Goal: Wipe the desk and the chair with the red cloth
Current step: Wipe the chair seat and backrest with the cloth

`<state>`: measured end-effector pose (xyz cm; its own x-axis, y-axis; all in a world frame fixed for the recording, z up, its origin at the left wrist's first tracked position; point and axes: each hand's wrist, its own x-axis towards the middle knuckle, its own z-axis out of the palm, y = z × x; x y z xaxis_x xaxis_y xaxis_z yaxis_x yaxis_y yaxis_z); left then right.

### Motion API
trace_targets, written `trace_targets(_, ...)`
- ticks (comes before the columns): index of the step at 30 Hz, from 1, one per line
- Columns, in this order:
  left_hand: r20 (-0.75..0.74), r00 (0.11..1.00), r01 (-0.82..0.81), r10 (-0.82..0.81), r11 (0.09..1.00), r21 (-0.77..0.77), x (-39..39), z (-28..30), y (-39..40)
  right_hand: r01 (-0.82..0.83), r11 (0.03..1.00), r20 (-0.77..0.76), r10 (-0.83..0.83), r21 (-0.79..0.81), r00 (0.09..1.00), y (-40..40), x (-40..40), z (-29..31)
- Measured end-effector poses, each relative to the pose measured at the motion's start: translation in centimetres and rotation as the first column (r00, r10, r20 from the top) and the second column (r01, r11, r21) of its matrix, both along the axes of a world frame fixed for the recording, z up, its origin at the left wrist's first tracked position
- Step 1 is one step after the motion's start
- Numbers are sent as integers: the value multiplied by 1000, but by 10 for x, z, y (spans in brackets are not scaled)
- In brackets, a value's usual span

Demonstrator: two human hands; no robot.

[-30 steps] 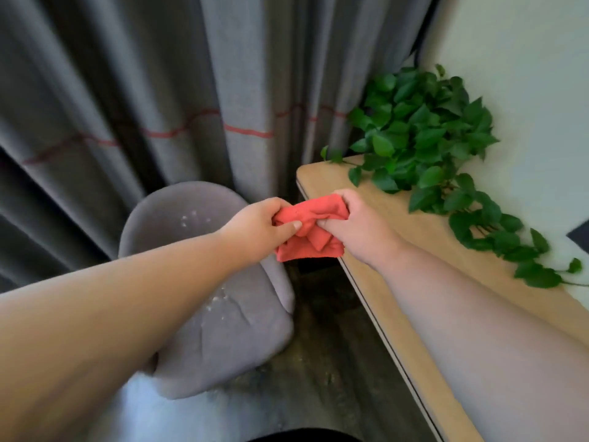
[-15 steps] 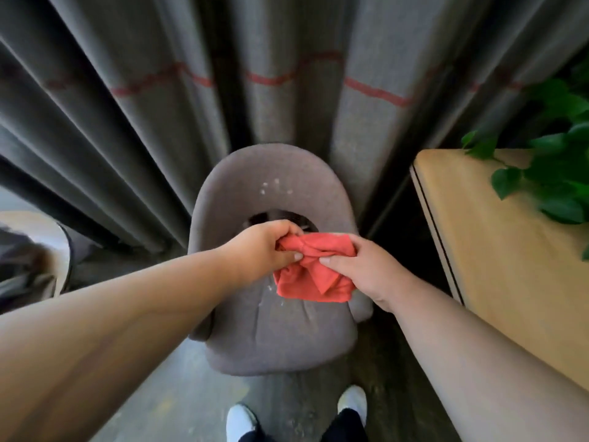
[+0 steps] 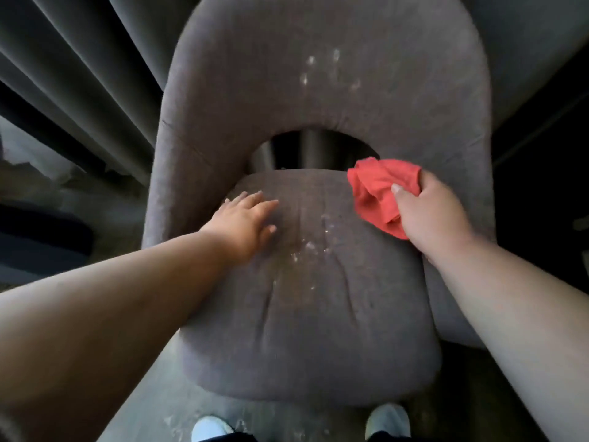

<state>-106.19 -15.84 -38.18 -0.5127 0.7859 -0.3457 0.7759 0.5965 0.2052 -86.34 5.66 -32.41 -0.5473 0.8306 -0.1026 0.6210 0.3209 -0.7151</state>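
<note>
A grey upholstered chair [image 3: 318,314] fills the view, its curved backrest [image 3: 318,74] at the top with an arched gap above the seat. White specks mark the seat's middle and the backrest. My right hand [image 3: 430,218] holds the bunched red cloth [image 3: 379,189] over the seat's back right corner. My left hand [image 3: 245,218] lies flat and open on the left part of the seat, fingers spread. The desk is out of view.
Grey curtains [image 3: 79,74] hang behind and to the left of the chair. Two white shoe tips [image 3: 210,429] show at the bottom edge on the grey floor. Dark space lies to the right of the chair.
My view has closed in on the chair and the desk has left the frame. My left hand let go of the cloth and dropped flat onto the seat; the right hand keeps it.
</note>
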Motion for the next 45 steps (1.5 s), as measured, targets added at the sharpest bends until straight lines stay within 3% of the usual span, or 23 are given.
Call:
trace_targets(2,-52,999,-4,4,1000,6,-19,-33,8,-65,992,-92,75,108,993,1,-25,-31)
trace_targets(4,-86,996,-18,22,999,40,-31,-61,15,-190,960,-90,212,208,973,0,-46,-60)
trace_targets(6,-109,993,-29,35,998,56,-35,-85,21,-376,883,101,362,281,927,-4,-60,-91)
trace_targets(8,-187,982,-16,28,998,65,-33,-106,23,-588,782,388,486,206,783,-12,-65,-119)
trace_targets(10,-252,967,-3,30,994,109,-33,-119,23,-657,740,557,490,142,671,-19,-66,-136)
trace_targets(12,-274,961,9,30,990,140,-35,-125,22,-580,786,507,418,216,754,-23,-73,-133)
trace_targets(15,-281,960,18,22,990,141,-35,-126,21,-384,866,283,299,322,911,-15,-92,-127)
trace_targets(20,-271,962,18,20,990,137,-33,-123,21,-505,824,533,315,257,785,-12,-100,-156)
trace_targets(23,-273,962,18,25,988,151,-33,-124,20,-523,789,436,367,323,822,-17,-92,-163)
trace_targets(26,-270,963,19,26,987,161,-32,-125,20,-619,727,299,545,296,783,-45,-68,-161)
trace_targets(29,-257,966,25,14,989,147,-34,-125,20,-787,576,223,755,221,616,-100,-35,-156)
trace_targets(34,-215,976,54,-29,992,111,-40,-122,21,-977,84,292,946,198,140,-149,-7,-158)
trace_targets(37,-225,974,61,-36,993,105,-41,-122,22,-968,-55,361,932,246,39,-134,-29,-157)
trace_targets(38,-233,972,63,-37,993,104,-41,-121,22,-960,-62,432,899,275,65,-121,-41,-156)
trace_targets(40,-234,971,68,-41,992,106,-40,-120,22,-938,32,596,765,345,245,-76,-70,-154)
trace_targets(42,-221,975,65,-37,991,121,-40,-119,21,-882,278,639,611,380,468,-20,-89,-153)
trace_targets(44,-211,977,61,-33,990,128,-40,-119,20,-752,536,553,518,384,652,21,-95,-157)
trace_targets(45,-209,977,61,-33,990,129,-40,-119,20,-693,618,506,492,370,709,30,-94,-159)
